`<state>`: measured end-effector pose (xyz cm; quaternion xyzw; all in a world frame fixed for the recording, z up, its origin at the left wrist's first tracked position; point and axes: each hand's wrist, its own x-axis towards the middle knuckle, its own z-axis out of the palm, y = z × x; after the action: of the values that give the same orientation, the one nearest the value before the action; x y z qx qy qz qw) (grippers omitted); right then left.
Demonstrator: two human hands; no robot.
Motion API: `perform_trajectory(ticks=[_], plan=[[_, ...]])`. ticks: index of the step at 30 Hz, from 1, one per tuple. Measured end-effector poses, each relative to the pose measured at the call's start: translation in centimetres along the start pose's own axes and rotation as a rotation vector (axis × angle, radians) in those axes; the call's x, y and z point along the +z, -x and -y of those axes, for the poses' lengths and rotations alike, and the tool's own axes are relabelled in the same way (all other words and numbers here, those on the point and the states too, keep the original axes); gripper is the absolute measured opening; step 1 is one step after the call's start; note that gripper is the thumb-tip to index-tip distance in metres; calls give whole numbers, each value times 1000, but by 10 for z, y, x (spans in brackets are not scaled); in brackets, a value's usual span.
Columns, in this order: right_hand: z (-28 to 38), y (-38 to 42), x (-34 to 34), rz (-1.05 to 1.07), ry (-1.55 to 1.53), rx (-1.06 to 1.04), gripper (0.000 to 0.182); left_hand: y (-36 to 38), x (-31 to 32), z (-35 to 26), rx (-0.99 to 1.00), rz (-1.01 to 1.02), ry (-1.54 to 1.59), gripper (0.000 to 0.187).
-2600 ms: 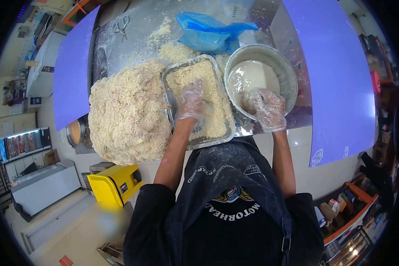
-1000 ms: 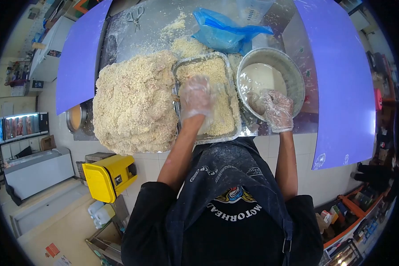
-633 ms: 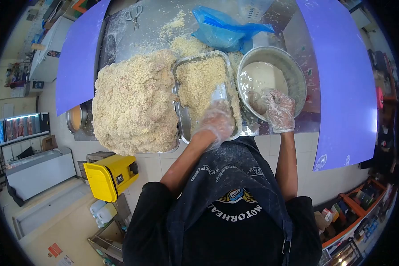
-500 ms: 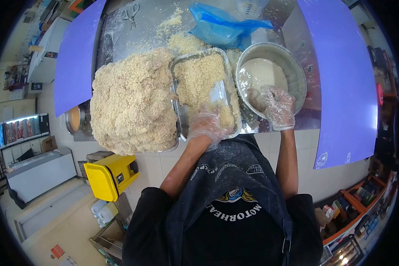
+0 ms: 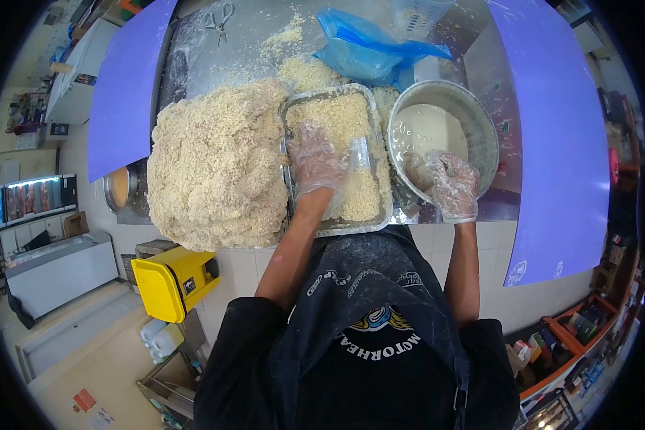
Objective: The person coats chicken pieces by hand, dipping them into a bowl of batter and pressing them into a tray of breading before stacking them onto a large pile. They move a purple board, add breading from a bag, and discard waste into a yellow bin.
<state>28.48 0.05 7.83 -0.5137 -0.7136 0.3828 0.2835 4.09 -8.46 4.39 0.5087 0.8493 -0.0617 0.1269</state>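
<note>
My left hand (image 5: 315, 161), in a clear plastic glove, lies over the left side of a metal tray (image 5: 385, 193) of pale breadcrumbs (image 5: 351, 115). Its fingers are stretched out and touch the crumbs; no held piece shows. At the near rim of a metal pot (image 5: 489, 136) of pale, runny batter (image 5: 437, 129) is my right hand (image 5: 454, 185), gloved and smeared with batter. Its fingers are closed on a batter-coated piece (image 5: 417, 170), whose kind I cannot make out. A big heap of crumb-coated pieces (image 5: 218, 165) stands left of the tray.
Behind the tray lie a blue plastic bag (image 5: 362, 54) and spilled crumbs (image 5: 308, 74). Scissors (image 5: 218, 23) rest at the back left. Purple panels (image 5: 125, 93) flank the metal table on both sides. A yellow bin (image 5: 172, 279) stands on the floor at left.
My left hand has moved forward from the tray's near end to its left middle, over the crumbs. My right hand stays at the pot's rim with the coated piece. The view has shifted slightly.
</note>
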Motion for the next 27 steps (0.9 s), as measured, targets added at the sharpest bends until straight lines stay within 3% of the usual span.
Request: perform_trajectory(ticks=[9,15,18,21,24,27], plan=[[0,2,-1,-12,-70,-41,16,7,12,4,-1,-153,-75,77],[-8,1,-1,-12,-65,-34,16,18,35,22,-7,-335,139,59],[-14,0,0,0,-45,-74,16,-5,61,34,8,-527,123,53],[0,1,-2,5,-134,-34,16,-7,40,31,-82,-405,221,54],[2,0,-4,16,-134,-28,16,1,11,26,-29,-483,213,54],[1,0,-5,3,-136,-57,16,12,-58,7,-219,-154,321,54]])
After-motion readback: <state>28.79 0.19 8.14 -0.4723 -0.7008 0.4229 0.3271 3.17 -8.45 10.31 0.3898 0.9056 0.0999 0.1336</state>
